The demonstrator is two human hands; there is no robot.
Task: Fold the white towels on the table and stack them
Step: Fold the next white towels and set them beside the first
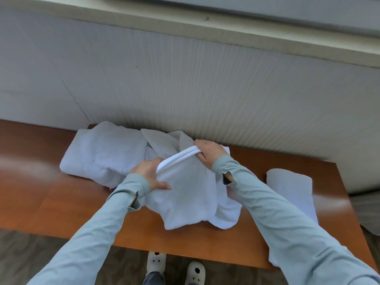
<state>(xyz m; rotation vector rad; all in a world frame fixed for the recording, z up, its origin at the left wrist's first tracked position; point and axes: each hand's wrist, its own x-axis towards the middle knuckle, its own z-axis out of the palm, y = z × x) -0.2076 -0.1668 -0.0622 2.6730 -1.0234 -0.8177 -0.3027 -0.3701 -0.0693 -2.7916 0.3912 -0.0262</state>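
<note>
A white towel (189, 194) hangs doubled over in the middle of the brown table (72, 202), its lower part draped on the tabletop. My left hand (149, 172) grips the left end of its folded top edge, thumb pressed on the cloth. At the right end of that edge my right hand (207, 152) curls round the hem. A pile of white towels (102, 153) lies behind and to the left, against the wall. Another white towel (292, 192) lies flat on the right side, partly hidden by my right sleeve.
A pale ribbed wall (205, 89) runs right behind the table. The table's front edge is close to me, and my feet in white slippers (174, 266) stand on patterned carpet below it. A grey surface (368, 212) borders the table's right end.
</note>
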